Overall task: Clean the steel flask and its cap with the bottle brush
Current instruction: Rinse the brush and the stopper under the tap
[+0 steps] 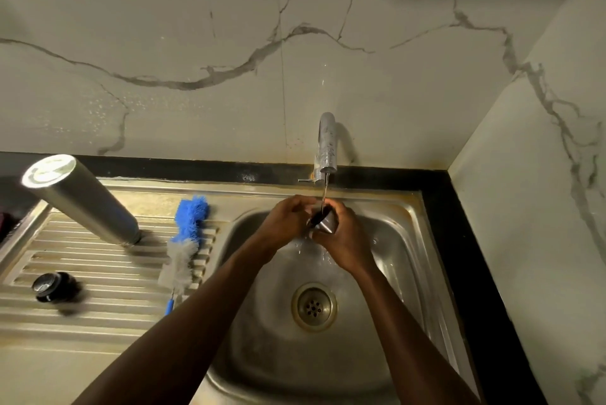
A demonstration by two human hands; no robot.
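Marble walls back a steel sink (406, 240). Both hands, left (288, 219) and right (341, 240), grip a small steel cup (324, 222) under the running tap (326, 145). Flask (82, 198), brush (187, 240) and cap (52, 286) sit on the drainboard (98, 316).

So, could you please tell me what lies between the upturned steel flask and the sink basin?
In the head view, the blue-and-white bottle brush lies on the ribbed drainboard between flask and basin.
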